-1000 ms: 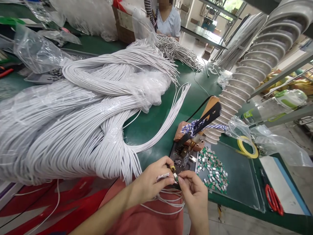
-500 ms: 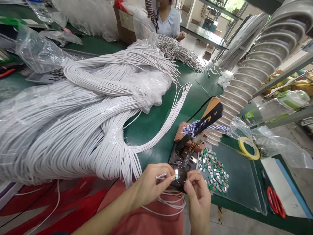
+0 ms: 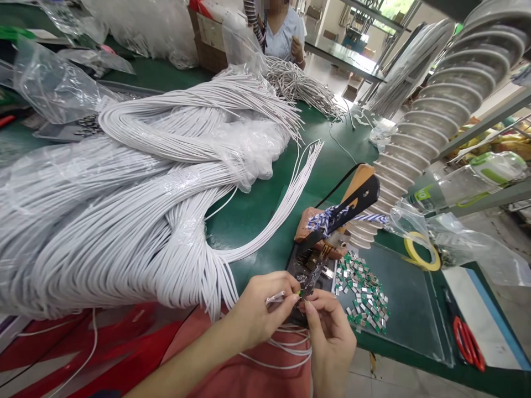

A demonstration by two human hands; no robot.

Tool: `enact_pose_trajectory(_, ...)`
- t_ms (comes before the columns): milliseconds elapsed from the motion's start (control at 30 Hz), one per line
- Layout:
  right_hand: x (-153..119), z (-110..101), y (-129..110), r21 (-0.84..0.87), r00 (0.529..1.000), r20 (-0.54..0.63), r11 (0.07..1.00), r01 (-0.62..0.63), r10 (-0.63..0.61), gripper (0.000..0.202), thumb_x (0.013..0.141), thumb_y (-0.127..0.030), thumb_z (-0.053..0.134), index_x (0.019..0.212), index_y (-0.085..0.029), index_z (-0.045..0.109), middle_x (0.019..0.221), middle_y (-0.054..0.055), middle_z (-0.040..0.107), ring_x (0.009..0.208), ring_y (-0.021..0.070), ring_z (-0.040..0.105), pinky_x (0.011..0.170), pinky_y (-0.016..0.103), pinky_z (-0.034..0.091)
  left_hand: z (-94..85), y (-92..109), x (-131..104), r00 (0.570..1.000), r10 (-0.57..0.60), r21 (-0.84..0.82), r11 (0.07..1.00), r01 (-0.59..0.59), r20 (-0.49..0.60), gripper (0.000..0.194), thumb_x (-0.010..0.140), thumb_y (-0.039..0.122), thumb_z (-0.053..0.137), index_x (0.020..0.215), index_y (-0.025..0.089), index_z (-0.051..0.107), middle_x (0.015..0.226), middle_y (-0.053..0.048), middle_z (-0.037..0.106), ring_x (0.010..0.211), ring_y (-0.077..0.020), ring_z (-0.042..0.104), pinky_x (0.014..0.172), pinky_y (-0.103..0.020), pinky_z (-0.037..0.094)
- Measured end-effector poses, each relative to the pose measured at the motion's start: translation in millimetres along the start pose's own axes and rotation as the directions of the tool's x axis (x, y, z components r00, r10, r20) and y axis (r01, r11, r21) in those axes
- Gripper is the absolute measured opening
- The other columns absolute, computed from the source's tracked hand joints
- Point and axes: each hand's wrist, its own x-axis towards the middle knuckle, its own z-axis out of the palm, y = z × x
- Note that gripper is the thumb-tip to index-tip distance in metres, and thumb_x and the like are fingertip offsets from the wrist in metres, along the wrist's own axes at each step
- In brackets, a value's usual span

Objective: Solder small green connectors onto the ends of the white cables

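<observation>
1. The small green-and-yellow part (image 3: pixel 301 292) sits at the fingertips of the left hand (image 3: pixel 271 309), on that hand's right side and just short of the right hand (image 3: pixel 329 331). The left is the nearer, in contact with it; whether the right fingertips touch it is too small to tell.
2. The part is mostly covered by fingers, so its long axis cannot be read. It lies by the lower end of a dark, crusted metal bar (image 3: pixel 316 276), which slants up and away to the right; whether the two touch is unclear.
3. The left hand is narrow, thumb and forefinger pinched on the part. A white cable end (image 3: pixel 275 298) pokes out between its fingers, pointing roughly across the hand.
4. The right hand is also narrow, thumb against forefinger; anything fine between them cannot be made out.
5. Both hands are in front of the black tray (image 3: pixel 293 267), at the near edge of the green worktop (image 3: pixel 244 221).
6. Right of the tray lies a heap of small green-and-silver pieces (image 3: pixel 367 296); pale cable loops (image 3: pixel 286 356) hang below the hands, over the lap.
</observation>
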Motion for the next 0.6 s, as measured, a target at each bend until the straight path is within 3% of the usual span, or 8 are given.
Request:
enact_pose_trajectory(367, -0.8, -0.5, -0.5, 0.01, 1.0, 0.019, 1.0, 0.009, -0.009, 0.009, 0.088, -0.02, 0.064, 0.079, -0.021, 0.063, 0.092, 0.004, 0.061, 0.087, 0.0147, 0.06, 0.075, 0.022, 0.052, -0.2, 5.8, 0.1, 1.0, -0.024, -0.009, 1.0, 0.024, -0.006, 0.025, 0.088, 0.013, 0.05, 0.064, 0.015, 0.054, 0.078, -0.005, 0.064, 0.067, -0.0132, 0.059, 0.064, -0.021, 0.044)
enact_pose_trajectory(600, -13.1, -5.9, -6.6, -0.096, 0.999, 0.037, 0.995, -0.02, 0.023, 0.012, 0.09, -0.03, 0.061, 0.081, -0.021, 0.059, 0.079, 0.001, 0.051, 0.066, 0.0125, 0.05, 0.057, 0.02, 0.043, -4.6, 1.2, -15.2, 0.996, -0.087, 0.013, 0.996, 0.087, -0.003, 0.027, 0.087, 0.012, 0.049, 0.06, 0.016, 0.048, 0.075, -0.003, 0.063, 0.065, -0.0129, 0.058, 0.062, -0.021, 0.043)
